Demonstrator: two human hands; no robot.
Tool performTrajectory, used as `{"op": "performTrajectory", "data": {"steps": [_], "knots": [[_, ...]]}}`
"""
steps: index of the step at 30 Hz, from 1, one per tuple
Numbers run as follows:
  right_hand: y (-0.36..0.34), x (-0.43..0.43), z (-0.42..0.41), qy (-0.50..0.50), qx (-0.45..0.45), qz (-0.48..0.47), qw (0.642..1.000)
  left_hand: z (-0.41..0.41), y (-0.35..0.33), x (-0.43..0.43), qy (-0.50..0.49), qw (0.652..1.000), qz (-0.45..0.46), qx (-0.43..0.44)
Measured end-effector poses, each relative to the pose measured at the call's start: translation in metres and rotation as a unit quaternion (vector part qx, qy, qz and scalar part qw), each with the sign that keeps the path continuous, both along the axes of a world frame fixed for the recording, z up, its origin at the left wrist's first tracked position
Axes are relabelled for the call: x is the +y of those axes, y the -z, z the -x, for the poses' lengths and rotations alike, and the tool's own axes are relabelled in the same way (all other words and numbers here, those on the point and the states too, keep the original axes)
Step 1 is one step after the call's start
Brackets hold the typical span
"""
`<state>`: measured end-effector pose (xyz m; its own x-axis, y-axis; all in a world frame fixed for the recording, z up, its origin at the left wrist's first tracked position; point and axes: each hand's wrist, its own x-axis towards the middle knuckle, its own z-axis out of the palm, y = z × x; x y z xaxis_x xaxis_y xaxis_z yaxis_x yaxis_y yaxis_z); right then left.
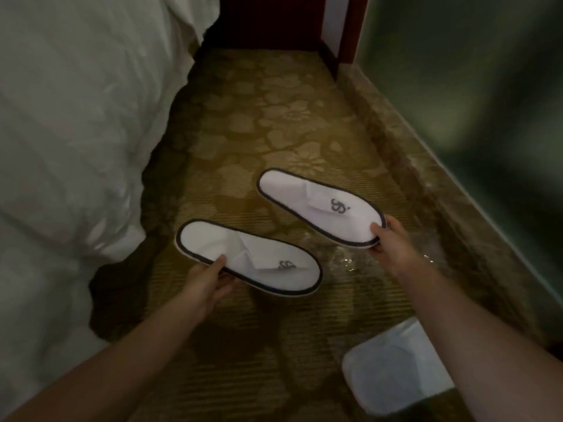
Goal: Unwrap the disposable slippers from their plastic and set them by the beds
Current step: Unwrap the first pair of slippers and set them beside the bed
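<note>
White terry slippers, dark-piped, flat ovals, floral carpet

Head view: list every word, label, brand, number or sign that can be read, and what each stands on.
No readable words or numbers.
White dark-trimmed slipper in the left hand, slipper at: small dark curly emblem on the strap, not legible as letters.
White dark-trimmed slipper in the right hand, slipper at: the same dark emblem, larger, still not readable as text.
White bin at lower right: no marking visible.

Bed running off left edge; white bin partly hiding behind right forearm; right wall blurring; slipper logos staying illegible.
</note>
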<state>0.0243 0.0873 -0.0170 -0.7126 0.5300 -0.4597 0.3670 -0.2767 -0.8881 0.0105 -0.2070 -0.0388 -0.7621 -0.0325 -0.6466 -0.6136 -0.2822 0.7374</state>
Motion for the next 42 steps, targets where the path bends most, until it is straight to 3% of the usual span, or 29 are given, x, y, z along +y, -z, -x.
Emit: {"op": "performTrajectory", "data": {"steps": [7, 16, 26, 31, 35, 39, 42], "knots": [[0.02, -0.043, 0.023, -0.095, -0.069, 0.01, 0.993, -0.008, 0.023, -0.044, -0.055, 0.998, 0.019, -0.029], [0.054, -0.097, 0.049, -0.17, -0.092, -0.008, 0.981, -0.022, 0.063, -0.067, -0.138, 0.985, 0.037, -0.099], [0.077, -0.144, 0.066, -0.288, -0.103, -0.001, 0.952, -0.043, 0.086, -0.084, -0.07, 0.978, 0.068, -0.183], [0.091, -0.157, 0.072, -0.305, -0.07, -0.039, 0.949, -0.04, 0.087, -0.099, -0.044, 0.974, 0.057, -0.215], [0.094, -0.166, 0.07, -0.358, -0.079, -0.097, 0.925, -0.032, 0.107, -0.122, 0.004, 0.974, 0.055, -0.218], [0.094, -0.164, 0.068, -0.366, -0.068, -0.144, 0.917, -0.036, 0.105, -0.12, 0.071, 0.966, 0.154, -0.193], [0.092, -0.156, 0.069, -0.346, -0.033, -0.153, 0.925, -0.034, 0.097, -0.115, 0.144, 0.926, 0.293, -0.188]]}}
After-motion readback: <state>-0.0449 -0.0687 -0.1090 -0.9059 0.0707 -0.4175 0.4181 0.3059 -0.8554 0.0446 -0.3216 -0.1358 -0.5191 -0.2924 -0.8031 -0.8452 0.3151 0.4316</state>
